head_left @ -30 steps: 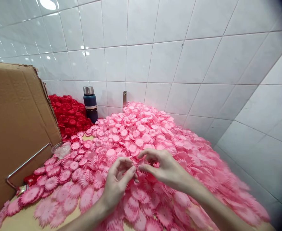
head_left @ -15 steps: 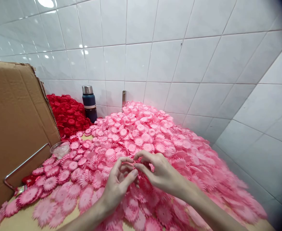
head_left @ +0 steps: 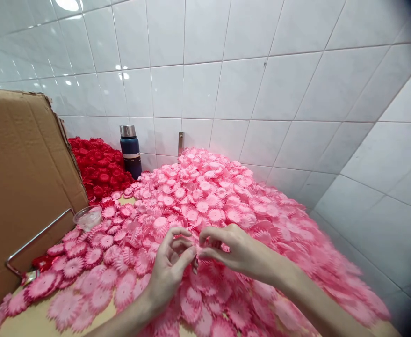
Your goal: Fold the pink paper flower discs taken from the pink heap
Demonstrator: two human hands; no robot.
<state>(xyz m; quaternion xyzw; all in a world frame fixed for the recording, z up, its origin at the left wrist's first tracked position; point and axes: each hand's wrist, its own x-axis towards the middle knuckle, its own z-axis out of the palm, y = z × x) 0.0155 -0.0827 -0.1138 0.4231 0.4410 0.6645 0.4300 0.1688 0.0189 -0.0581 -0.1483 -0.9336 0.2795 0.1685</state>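
Over the pink flower pile (head_left: 226,206) mid-counter, the left hand (head_left: 170,269) and right hand (head_left: 238,250) meet fingertip to fingertip, each grip narrowed, pinching one small pink flower (head_left: 195,252).

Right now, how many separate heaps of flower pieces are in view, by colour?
2. The pink heap fills the middle and right under both hands; the red heap lies back left beside the flask. The cardboard may hide more.

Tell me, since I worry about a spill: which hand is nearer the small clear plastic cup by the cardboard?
Left. The left hand lies right of the small clear plastic cup; the right hand is farther right.
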